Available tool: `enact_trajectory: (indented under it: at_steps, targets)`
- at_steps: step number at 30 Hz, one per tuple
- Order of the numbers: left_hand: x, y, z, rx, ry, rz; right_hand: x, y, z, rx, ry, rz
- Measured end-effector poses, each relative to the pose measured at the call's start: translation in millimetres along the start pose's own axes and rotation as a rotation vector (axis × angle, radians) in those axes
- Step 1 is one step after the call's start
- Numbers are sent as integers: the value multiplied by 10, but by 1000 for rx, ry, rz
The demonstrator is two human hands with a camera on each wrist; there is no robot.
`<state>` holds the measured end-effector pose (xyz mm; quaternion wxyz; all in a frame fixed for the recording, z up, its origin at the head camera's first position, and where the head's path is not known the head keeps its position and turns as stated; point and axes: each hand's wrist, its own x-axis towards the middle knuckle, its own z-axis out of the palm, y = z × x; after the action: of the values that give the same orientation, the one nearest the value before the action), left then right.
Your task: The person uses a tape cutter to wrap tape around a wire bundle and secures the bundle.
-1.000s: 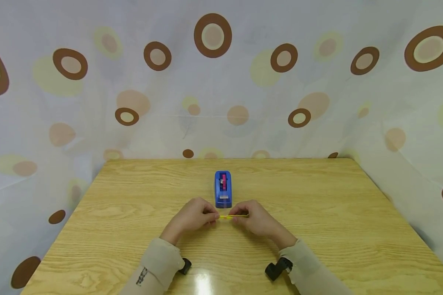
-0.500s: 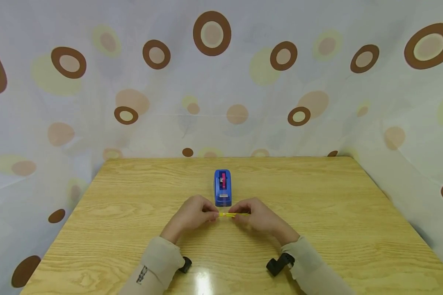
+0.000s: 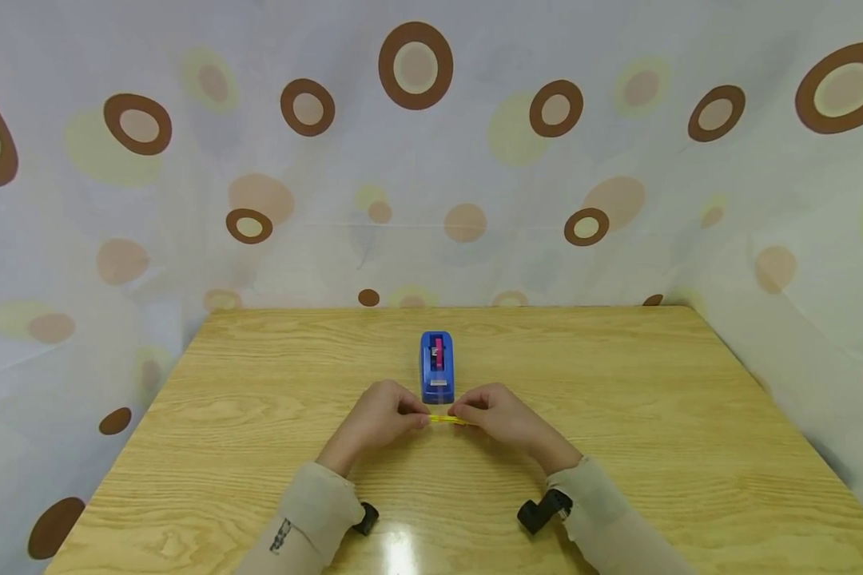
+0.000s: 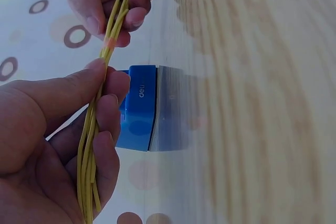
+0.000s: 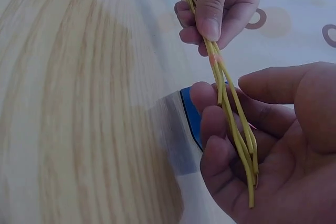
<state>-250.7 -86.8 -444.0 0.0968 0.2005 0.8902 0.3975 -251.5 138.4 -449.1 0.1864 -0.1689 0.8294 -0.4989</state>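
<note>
A bundle of thin yellow strands (image 3: 442,418), bound by a narrow pinkish-orange band (image 5: 215,57), stretches between both hands above the table. My left hand (image 3: 379,414) pinches it between thumb and index finger, just beside the band; loose strand ends lie along that palm in the left wrist view. Across the curled fingers of my right hand (image 5: 294,140) rests the other half, the thumb held apart from it. Some strands there look folded into loops. Just beyond the hands stands a blue tape dispenser (image 3: 437,391) with a pink core, marked "deli" in the left wrist view.
The wood-grain table (image 3: 582,367) extends to either side and behind the dispenser. A pale curtain with brown circles (image 3: 417,160) encloses its back and sides. Black wrist cameras (image 3: 544,511) hang near the sleeves.
The yellow strands that showed over the right hand's fingers in the head view now reach less far right. The right fingers have shifted slightly; the left hand still pinches the bundle.
</note>
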Motion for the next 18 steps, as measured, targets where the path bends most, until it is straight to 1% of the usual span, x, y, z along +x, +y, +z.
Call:
enact_trajectory:
  at_steps: [4, 8, 11, 18]
  targets:
    - [0, 11, 5, 17, 15, 6, 12, -11, 13, 27, -35, -16]
    - [6, 18, 8, 30, 27, 10, 11, -8, 6, 27, -38, -40]
    - [2, 20, 11, 23, 29, 5, 15, 7, 12, -1, -27, -66]
    - [-3, 16, 20, 4, 33, -15, 25, 28, 27, -107, 23, -126]
